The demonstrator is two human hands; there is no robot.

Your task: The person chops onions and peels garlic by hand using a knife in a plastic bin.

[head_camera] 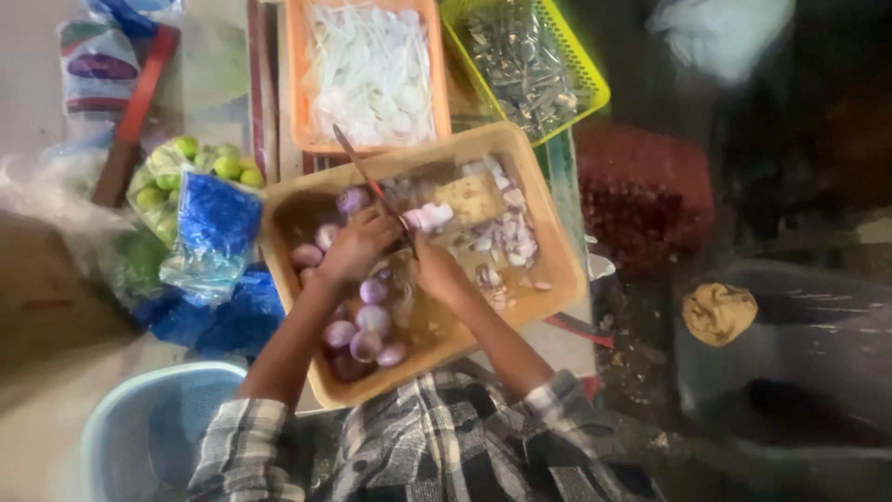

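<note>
Far out beyond the left hand (356,244), a bag of green limes (200,163) sits behind a crumpled blue plastic bag (216,228), with a pale blue basket (149,428) nearer the person. The left hand presses down inside the tan plastic tray (557,270), fingers curled over a peeled shallot (353,200); just under its wrist lie more whole peeled shallots (367,330). Right beside it, the right hand (435,270) is clenched round the handle of a knife (372,186), the blade slanting up and away over the left hand's knuckles. Past the blade sits a small wooden cutting block (474,197), and chopped shallot pieces (506,237) lie scattered to the right of that hand. Beyond both hands stand an orange basket (297,93) of white plastic spoons and a yellow basket (581,79) of metal cutlery.
</note>
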